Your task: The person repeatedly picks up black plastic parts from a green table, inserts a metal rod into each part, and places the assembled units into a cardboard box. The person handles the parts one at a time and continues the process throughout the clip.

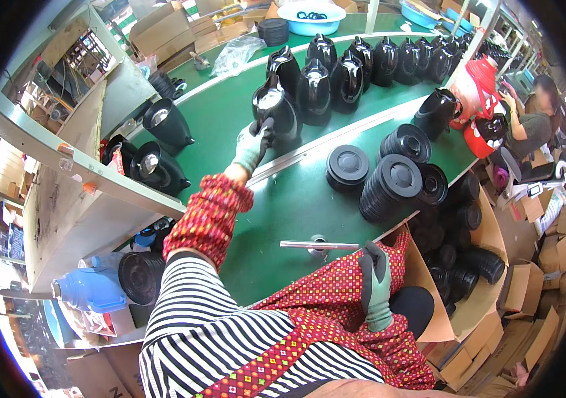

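Two gloved hands in view, working apart. Left hand (254,142), above centre, has its fingers bent against the near side of a black jug (283,119); whether they pinch it firmly, cannot tell. The jug stands at upper centre on the green table (270,222), close beside another black jug (315,99). Likely trouble: a one-handed tug off-centre could tip it, or knock it into that neighbour and scuff both glossy shells. Right hand (377,288), lower right of centre, lies over the patterned apron (326,284), fingers loosely curled; any pinch on cloth, cannot tell. Near it a metal bar (318,245) might snag a sleeve. Right of centre, a tall lid stack (399,178) could spill toward the carton (493,222) if an elbow brushed it.
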Motion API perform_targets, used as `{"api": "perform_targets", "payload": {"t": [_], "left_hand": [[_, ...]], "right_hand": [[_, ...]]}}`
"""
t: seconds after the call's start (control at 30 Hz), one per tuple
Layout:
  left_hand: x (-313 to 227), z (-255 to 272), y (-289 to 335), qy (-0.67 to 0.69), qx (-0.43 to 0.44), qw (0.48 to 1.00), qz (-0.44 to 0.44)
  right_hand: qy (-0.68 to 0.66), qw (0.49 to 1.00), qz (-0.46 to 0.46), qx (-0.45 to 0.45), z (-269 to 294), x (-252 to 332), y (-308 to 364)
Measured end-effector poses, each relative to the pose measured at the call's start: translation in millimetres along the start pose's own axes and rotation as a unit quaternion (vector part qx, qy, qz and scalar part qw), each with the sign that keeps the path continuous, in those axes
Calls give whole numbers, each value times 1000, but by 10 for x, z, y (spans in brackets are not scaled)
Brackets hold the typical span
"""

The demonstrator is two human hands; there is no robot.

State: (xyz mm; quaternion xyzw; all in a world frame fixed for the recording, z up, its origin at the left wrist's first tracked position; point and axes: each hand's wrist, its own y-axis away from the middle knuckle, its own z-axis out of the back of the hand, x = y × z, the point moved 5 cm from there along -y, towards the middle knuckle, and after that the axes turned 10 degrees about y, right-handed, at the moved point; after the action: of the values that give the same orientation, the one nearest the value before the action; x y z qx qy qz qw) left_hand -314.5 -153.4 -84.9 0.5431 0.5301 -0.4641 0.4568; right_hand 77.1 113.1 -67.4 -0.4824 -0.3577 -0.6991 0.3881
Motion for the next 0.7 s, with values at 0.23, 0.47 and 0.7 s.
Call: {"api": "perform_targets", "payload": {"t": [0.23, 0.47, 0.7], "left_hand": [[-6, 88, -518, -253, -122, 959, -35], [-728, 1846, -859, -519, -355, 772, -98], [-651, 2585, -1031, -573, -335, 748, 3]], "right_hand": [[-20, 1000, -8, 13, 118, -112, 79], [-15, 999, 11, 36, 57, -50, 85], [42, 998, 30, 21, -31, 56, -18]]}}
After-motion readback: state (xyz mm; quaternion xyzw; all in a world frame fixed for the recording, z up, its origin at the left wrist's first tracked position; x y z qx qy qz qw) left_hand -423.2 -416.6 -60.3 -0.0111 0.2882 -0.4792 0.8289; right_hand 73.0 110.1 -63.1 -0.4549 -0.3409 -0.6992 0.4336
